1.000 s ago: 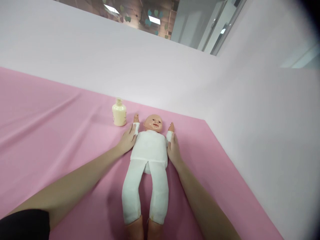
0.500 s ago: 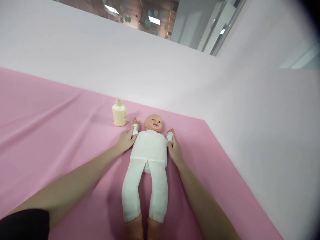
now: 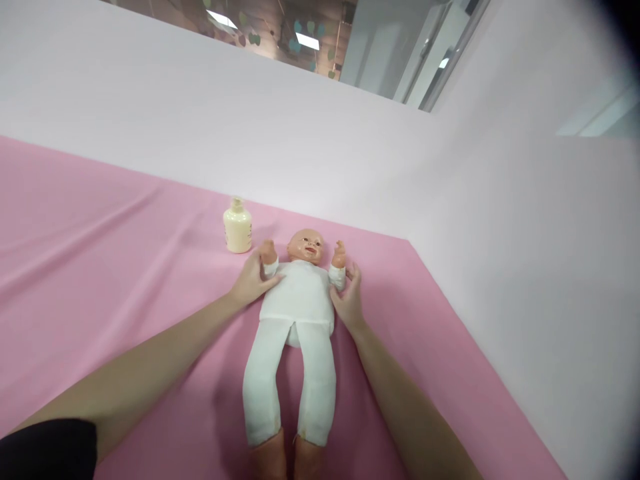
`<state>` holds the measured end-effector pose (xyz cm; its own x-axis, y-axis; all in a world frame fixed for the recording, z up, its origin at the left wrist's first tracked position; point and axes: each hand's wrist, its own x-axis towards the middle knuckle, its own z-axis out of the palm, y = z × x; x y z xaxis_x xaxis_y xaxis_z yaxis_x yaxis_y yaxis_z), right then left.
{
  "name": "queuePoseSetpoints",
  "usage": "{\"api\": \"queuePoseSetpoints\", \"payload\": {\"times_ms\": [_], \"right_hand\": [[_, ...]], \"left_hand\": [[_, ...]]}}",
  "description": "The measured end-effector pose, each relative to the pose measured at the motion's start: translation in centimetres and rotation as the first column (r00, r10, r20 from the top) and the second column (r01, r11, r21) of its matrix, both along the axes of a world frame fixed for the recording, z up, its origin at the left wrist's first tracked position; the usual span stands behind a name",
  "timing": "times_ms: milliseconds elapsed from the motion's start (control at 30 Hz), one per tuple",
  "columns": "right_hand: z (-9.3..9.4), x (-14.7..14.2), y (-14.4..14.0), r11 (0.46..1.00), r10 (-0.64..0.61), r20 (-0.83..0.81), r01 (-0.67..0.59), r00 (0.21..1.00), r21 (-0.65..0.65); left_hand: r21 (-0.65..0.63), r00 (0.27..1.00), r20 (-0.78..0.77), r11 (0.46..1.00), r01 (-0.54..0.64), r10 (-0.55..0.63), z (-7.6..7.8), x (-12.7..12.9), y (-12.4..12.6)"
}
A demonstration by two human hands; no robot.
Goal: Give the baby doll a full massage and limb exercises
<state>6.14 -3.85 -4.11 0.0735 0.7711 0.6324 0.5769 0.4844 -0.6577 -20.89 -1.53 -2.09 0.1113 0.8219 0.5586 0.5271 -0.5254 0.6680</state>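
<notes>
A baby doll (image 3: 299, 293) with a white cloth body and a hard plastic head lies on its back, its face turned up. My left hand (image 3: 253, 279) is closed round the doll's arm at the left of the picture, thumb across the chest side and fingers behind the sleeve. On the other side my right hand (image 3: 349, 297) grips the doll's other arm, with the thumb near the body and the fingers behind the arm. Both of the doll's small hands point up beside its head. Its feet are partly cut off by the lower picture edge.
A pale yellow pump bottle (image 3: 238, 230) stands up left of the doll's head. The pink sheet (image 3: 150, 287) under the doll has creases at the left. White walls (image 3: 280, 153) rise behind and at the right, with a window (image 3: 300, 40) above.
Both doll arms have been lifted and turned a little, so their plastic hands show more. My hands have shifted with them, fingers curled further round. The bottle has stayed in place.
</notes>
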Motion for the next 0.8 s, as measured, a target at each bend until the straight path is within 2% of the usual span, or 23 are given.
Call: {"api": "queuePoseSetpoints", "payload": {"times_ms": [133, 200, 333, 467, 567, 667, 800], "right_hand": [[0.0, -0.4, -0.2, 0.997, 0.050, 0.080, -0.055, 0.996, 0.051], [0.1, -0.4, -0.3, 0.996, 0.061, 0.088, -0.066, 0.994, 0.057], [0.6, -0.4, -0.6, 0.993, 0.047, 0.115, -0.059, 0.992, 0.100], [1.6, -0.6, -1.3, 0.977, 0.123, 0.235, -0.160, 0.964, 0.143], [2.2, -0.8, -1.7, 0.964, 0.174, 0.263, -0.218, 0.949, 0.150], [2.2, -0.8, -1.8, 0.966, 0.178, 0.266, -0.220, 0.947, 0.138], [1.5, -0.5, -1.5, 0.979, 0.160, 0.226, -0.184, 0.961, 0.090]], "left_hand": [[0.050, 0.974, -0.145, 0.982, 0.184, -0.175, 0.1, 0.0, -0.4], [0.053, 0.959, -0.170, 0.970, 0.238, -0.226, 0.2, 0.0, -0.5], [0.049, 0.960, -0.180, 0.972, 0.228, -0.216, 0.3, 0.0, -0.6], [0.083, 0.953, -0.198, 0.964, 0.251, -0.231, 0.2, -0.1, -0.5], [0.110, 0.946, -0.211, 0.956, 0.272, -0.244, 0.2, -0.1, -0.6], [0.118, 0.947, -0.211, 0.955, 0.272, -0.244, 0.1, -0.1, -0.6], [0.039, 0.956, -0.201, 0.973, 0.228, -0.216, 0.0, 0.0, -0.5]]}}
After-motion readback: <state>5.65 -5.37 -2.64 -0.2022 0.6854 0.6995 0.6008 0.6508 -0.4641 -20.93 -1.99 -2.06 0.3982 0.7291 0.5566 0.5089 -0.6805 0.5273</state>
